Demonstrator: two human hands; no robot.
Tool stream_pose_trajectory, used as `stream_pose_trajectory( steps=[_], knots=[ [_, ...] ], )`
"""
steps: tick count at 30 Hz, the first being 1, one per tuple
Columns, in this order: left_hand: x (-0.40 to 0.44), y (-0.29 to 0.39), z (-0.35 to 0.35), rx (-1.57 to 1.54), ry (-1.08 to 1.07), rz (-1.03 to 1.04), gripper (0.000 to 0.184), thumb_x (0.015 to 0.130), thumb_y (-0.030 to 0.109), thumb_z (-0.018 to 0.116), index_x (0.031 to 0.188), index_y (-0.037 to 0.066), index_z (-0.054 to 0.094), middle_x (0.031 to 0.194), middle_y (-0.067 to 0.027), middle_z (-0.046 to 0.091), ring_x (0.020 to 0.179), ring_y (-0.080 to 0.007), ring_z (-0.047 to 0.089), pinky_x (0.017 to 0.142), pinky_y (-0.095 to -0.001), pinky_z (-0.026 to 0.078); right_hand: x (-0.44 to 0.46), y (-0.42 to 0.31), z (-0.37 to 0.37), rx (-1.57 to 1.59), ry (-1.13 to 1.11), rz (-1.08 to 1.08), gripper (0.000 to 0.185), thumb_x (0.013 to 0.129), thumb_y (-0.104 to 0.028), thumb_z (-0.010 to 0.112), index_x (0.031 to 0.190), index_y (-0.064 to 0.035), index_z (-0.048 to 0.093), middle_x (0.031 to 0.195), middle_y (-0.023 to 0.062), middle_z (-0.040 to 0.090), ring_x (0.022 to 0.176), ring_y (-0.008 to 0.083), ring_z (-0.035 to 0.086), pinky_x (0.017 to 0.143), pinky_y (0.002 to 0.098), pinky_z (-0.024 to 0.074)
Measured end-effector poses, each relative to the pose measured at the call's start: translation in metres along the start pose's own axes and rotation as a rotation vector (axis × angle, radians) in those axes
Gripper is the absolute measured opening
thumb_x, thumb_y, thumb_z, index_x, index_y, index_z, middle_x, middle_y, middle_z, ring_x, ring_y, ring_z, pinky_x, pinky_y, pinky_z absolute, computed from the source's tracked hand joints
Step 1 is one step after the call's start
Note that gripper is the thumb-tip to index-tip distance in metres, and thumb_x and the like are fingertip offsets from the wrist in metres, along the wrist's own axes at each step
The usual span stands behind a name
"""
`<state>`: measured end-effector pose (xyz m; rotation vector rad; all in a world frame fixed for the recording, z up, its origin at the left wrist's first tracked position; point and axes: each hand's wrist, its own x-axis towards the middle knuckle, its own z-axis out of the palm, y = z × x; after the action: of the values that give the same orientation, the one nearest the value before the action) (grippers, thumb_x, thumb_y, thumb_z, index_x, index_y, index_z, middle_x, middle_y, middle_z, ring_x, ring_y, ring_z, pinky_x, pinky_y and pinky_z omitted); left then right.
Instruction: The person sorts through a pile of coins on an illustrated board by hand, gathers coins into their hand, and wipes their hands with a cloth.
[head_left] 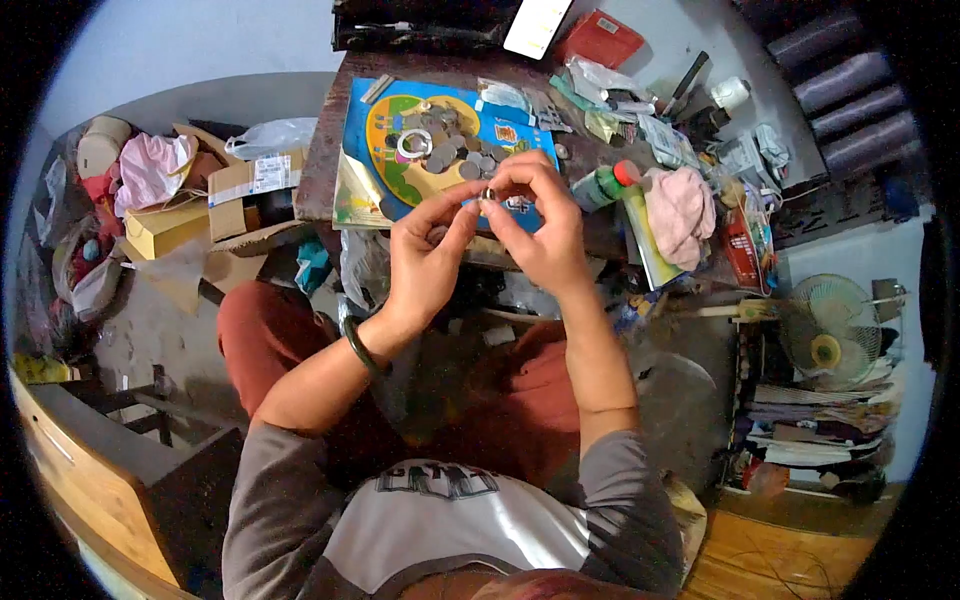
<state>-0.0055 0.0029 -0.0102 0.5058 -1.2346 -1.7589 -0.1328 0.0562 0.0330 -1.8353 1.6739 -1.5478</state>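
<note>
Near the upper centre of the head view, I see the left hand (425, 255) and right hand (548, 225) drawn together, thumbs and forefingers pinching a small coin-like piece (487, 198) between them, too tiny for me to identify. Just above them in the frame, I make out loose coins (462, 146) and a white ring (413, 145) on a blue-and-yellow picture book (392, 165), with a red-capped bottle (605, 187) to its right.
</note>
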Motion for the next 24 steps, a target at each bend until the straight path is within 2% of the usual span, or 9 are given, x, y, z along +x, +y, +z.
stream_pose_trajectory(
  steps=[2,3,6,7,11,14,17,20,24],
  knots=[
    [-0.001,0.006,0.003,-0.047,0.022,-0.027,0.023,0.093,0.011,0.058,0.115,0.004,0.062,0.072,0.0070,0.054,0.062,0.0009,0.043,0.052,-0.0156,0.033,0.004,-0.004,-0.001,-0.079,0.038,-0.091,0.020,0.078,0.001,0.065,0.095,-0.0025,0.054,0.097,0.0078,0.057,0.090,0.0166,0.058,0.080,0.0290,0.0492],
    [-0.002,0.010,0.000,-0.133,0.017,-0.171,0.019,0.095,0.017,0.056,0.109,0.005,0.063,0.067,0.0080,0.049,0.056,0.0004,0.039,0.047,-0.0173,0.029,0.005,0.000,-0.002,-0.026,0.062,-0.105,0.021,0.079,0.002,0.064,0.096,-0.0024,0.054,0.100,0.0091,0.057,0.095,0.0183,0.058,0.081,0.0291,0.0488],
    [0.002,0.015,-0.007,-0.393,-0.031,-0.278,0.021,0.097,0.024,0.052,0.100,0.006,0.062,0.062,0.0082,0.042,0.050,-0.0013,0.031,0.043,-0.0195,0.023,0.017,0.000,-0.002,0.041,0.113,-0.070,0.020,0.080,0.002,0.062,0.099,-0.0016,0.054,0.099,0.0101,0.058,0.093,0.0189,0.060,0.080,0.0289,0.0490],
    [0.003,0.019,-0.007,-0.431,-0.024,-0.286,0.028,0.099,0.030,0.047,0.091,0.007,0.059,0.058,0.0066,0.035,0.047,-0.0039,0.026,0.043,-0.0212,0.019,0.023,-0.005,-0.001,0.040,0.135,-0.017,0.016,0.083,-0.001,0.062,0.098,0.0005,0.057,0.095,0.0093,0.060,0.088,0.0173,0.062,0.076,0.0282,0.0498],
    [0.006,0.040,-0.017,-0.571,-0.063,-0.380,0.029,0.099,0.035,0.044,0.085,0.012,0.055,0.058,0.0059,0.035,0.046,-0.0064,0.025,0.045,-0.0227,0.022,0.062,-0.002,0.004,-0.141,0.154,-0.010,0.011,0.087,-0.008,0.063,0.089,0.0020,0.063,0.084,0.0055,0.064,0.074,0.0135,0.062,0.068,0.0270,0.0501],
    [0.010,0.042,-0.026,-0.638,-0.070,-0.423,0.028,0.099,0.036,0.044,0.085,0.014,0.054,0.057,0.0067,0.033,0.046,-0.0065,0.025,0.045,-0.0234,0.021,0.100,0.010,0.007,-0.163,0.161,0.136,0.014,0.089,-0.012,0.061,0.093,0.0008,0.066,0.074,0.0045,0.064,0.067,0.0132,0.062,0.063,0.0257,0.0493],
    [0.015,0.035,-0.035,-0.712,-0.084,-0.443,0.028,0.099,0.037,0.043,0.085,0.016,0.054,0.057,0.0073,0.031,0.045,-0.0068,0.025,0.045,-0.0240,0.021,0.137,0.048,0.010,-0.044,0.181,0.148,0.018,0.089,-0.016,0.062,0.095,-0.0003,0.069,0.066,0.0047,0.065,0.060,0.0125,0.063,0.058,0.0251,0.0492],
    [0.017,0.041,-0.037,-0.765,-0.056,-0.416,0.030,0.099,0.033,0.043,0.082,0.009,0.050,0.055,0.0037,0.031,0.044,-0.0079,0.023,0.044,-0.0239,0.019,0.169,0.080,0.008,-0.150,0.221,0.216,0.019,0.088,-0.017,0.062,0.095,-0.0012,0.071,0.067,0.0071,0.067,0.056,0.0120,0.064,0.055,0.0260,0.0502],
    [0.021,0.048,-0.039,-0.843,-0.011,-0.509,0.029,0.099,0.033,0.043,0.084,0.010,0.050,0.058,0.0039,0.034,0.045,-0.0080,0.023,0.045,-0.0236,0.020,0.195,0.098,0.007,-0.299,0.256,0.327,0.018,0.084,-0.021,0.065,0.087,-0.0050,0.072,0.065,0.0068,0.068,0.056,0.0129,0.065,0.056,0.0281,0.0512]
  ],
)
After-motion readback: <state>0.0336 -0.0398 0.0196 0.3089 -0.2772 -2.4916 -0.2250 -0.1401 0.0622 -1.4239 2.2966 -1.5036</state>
